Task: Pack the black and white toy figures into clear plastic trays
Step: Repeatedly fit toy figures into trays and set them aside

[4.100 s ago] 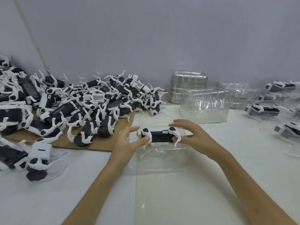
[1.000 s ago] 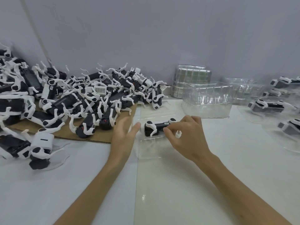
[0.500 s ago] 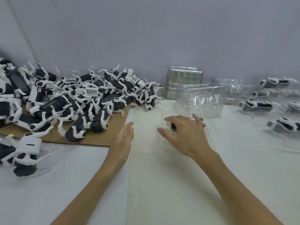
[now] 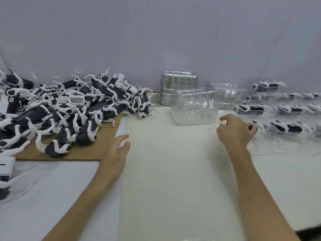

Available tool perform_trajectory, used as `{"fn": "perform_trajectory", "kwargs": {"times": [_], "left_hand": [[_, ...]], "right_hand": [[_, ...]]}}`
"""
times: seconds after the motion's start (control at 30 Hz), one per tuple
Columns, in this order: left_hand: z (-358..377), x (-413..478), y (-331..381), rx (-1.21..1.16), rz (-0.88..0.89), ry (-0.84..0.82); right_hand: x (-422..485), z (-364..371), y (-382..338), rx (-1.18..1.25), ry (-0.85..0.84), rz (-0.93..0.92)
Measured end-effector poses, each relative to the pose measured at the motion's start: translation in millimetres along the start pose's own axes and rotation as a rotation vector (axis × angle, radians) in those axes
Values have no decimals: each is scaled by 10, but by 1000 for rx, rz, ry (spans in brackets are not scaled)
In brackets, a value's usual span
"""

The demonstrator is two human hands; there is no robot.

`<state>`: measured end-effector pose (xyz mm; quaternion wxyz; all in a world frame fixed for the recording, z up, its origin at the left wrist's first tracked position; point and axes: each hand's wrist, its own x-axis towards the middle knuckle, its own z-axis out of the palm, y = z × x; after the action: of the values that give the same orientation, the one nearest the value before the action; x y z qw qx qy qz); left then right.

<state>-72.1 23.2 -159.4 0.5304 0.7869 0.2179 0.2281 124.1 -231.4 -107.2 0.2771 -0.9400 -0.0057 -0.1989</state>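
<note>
The white table [image 4: 173, 188] carries everything. Far to the left of the right hand, and just beyond the left hand, lies a big heap of figures [image 4: 69, 108] on a sheet of cardboard [image 4: 97, 150], so I judge that much packing is left.

Just behind the right hand and a little to its left stands a stack of empty trays [image 4: 194, 105], with a second stack [image 4: 178, 84] farther back against the wall. To the right of the same hand lie the packed trays [image 4: 286, 128], each with one figure inside; they are blurred.

The right hand [image 4: 234, 133] has its fingers curled over a figure [image 4: 254, 125], whose black and white end shows past the knuckles. It seems to sit in a clear tray, and the step looks like setting this one beside the packed trays.

The left hand [image 4: 118, 150] holds nothing, with its fingers loose and apart, near the cardboard edge. The next move probably calls for it to take a figure from the heap, and for the right hand to let go and fetch an empty tray.
</note>
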Motion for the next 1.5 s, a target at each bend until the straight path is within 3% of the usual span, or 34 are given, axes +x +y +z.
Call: {"fn": "perform_trajectory", "kwargs": {"times": [0.07,0.13,0.23,0.3,0.4,0.6,1.07,1.23,1.4,1.5], "left_hand": [[-2,10,-2,6,9,3],[11,7,-2,1,14,3],[11,-4,-10,16,21,13],[-1,1,-22,22,17,14],[-1,12,-25,33,25,14],[11,-4,-14,26,12,24],[19,-52,19,49,33,10],[5,-42,24,62,40,19],[32,-97,24,122,46,-6],[32,-120,28,190,59,-27]], "right_hand": [[-30,-28,-77,72,133,-65],[-112,-15,-240,330,171,-176],[-219,75,-420,547,-109,-131],[-194,135,-354,432,-228,-57],[-100,103,-177,273,-212,24],[33,91,-13,244,-192,119],[270,52,509,401,180,301],[221,161,414,487,68,188],[30,252,-39,605,28,-121],[56,312,-435,537,-1,-371]]}}
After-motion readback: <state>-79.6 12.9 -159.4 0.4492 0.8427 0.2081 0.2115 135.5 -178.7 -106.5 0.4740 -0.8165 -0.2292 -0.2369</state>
